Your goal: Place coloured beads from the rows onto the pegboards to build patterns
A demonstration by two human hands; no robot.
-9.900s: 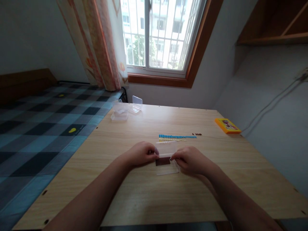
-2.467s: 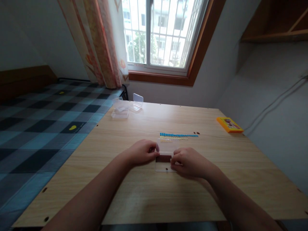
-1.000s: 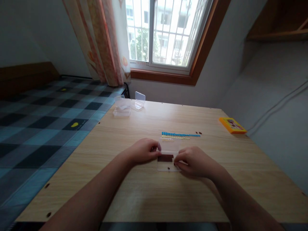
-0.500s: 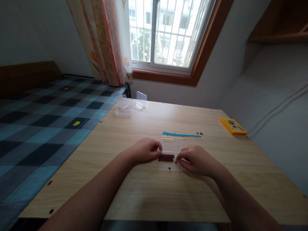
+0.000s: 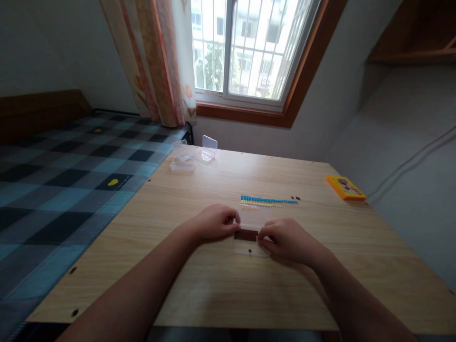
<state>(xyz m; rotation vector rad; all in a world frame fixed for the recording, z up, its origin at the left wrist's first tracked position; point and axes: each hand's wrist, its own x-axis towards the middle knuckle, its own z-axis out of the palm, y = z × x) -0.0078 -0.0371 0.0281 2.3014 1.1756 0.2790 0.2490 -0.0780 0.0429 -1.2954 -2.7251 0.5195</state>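
Observation:
A clear plastic box (image 5: 240,248) lies open on the table in front of me, its lid tipped back. My left hand (image 5: 215,222) is closed on the box's left edge, thumb and finger pinching near the hinge. Inside the box is a brown block of small pieces (image 5: 245,234) packed side by side. One loose brown piece (image 5: 250,251) lies in the front part. At the right end of the brown block, my right hand (image 5: 285,237) has its fingertips pinched together inside the box. Whatever is between those fingertips is hidden.
Just behind the box run a row of blue pieces (image 5: 267,199) and rows of yellow pieces (image 5: 261,204). Several brown pieces (image 5: 297,198) sit right of them. Other clear boxes (image 5: 183,165) stand at the back left, an orange-yellow box (image 5: 345,188) at the right edge.
My right fingertips have moved slightly left, up to the brown block's end. The small brown piece visible at them before is now out of sight. My left hand has stayed in place.

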